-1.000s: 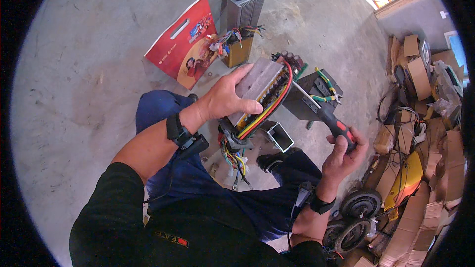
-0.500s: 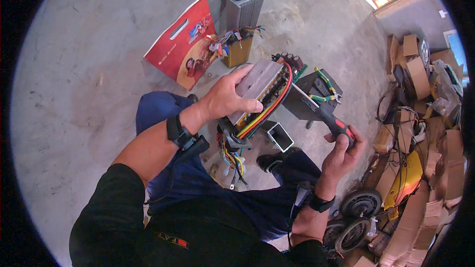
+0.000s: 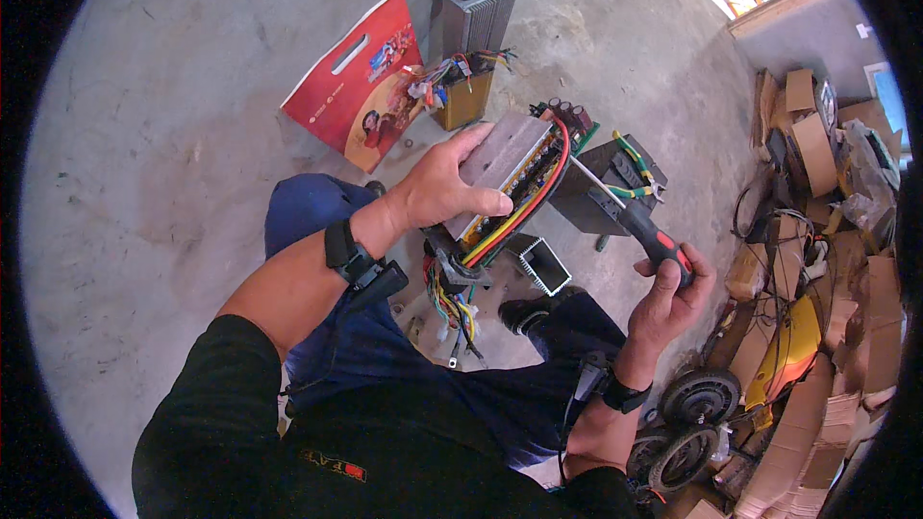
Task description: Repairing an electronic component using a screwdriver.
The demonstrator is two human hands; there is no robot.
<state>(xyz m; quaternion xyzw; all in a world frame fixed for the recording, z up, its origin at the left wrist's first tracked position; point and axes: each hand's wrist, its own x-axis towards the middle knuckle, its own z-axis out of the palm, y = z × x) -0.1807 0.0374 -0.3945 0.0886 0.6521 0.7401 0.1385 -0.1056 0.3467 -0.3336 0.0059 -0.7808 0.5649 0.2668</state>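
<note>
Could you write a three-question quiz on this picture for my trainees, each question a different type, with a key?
1. Short answer: what tool is in the right hand?

2. True or false: the green-handled pliers rest on the dark box.

3. Multiple choice: the thick wires running beside the metal block in the left hand include which colours?
a) pink and white
b) red and yellow
c) purple and grey

Key
1. A screwdriver
2. True
3. b

Screwdriver (image 3: 636,219) blk w/ red patches, metal block (image 3: 502,152) gry, wires (image 3: 525,215) yel/red/blk, bag (image 3: 338,101) mostly red.
</note>
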